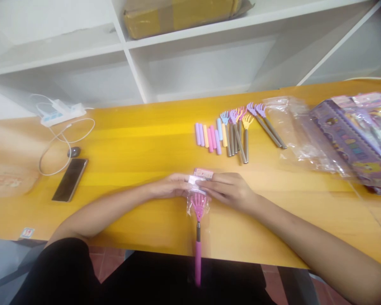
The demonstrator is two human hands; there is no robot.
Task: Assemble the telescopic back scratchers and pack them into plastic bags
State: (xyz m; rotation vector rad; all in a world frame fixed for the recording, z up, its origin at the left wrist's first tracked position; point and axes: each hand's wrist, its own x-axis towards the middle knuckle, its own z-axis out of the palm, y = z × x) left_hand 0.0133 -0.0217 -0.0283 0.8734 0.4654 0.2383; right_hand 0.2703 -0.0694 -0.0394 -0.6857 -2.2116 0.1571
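A pink hand-shaped back scratcher with a metal rod and pink handle lies inside a clear plastic bag. Its handle end sticks out past the table's front edge. At the bag's upper end, my left hand pinches it beside a white label. From the other side my right hand grips the same end, fingers over the label, just below a red-and-white header. Fingertips are partly blurred. Beyond my hands lie several back scratcher rods with coloured claws, and several loose coloured handle sleeves.
Clear empty bags lie to the right, beside a purple printed package. A phone, a dark mouse-like object, a white cable and a power strip are at left. White shelving stands behind the table.
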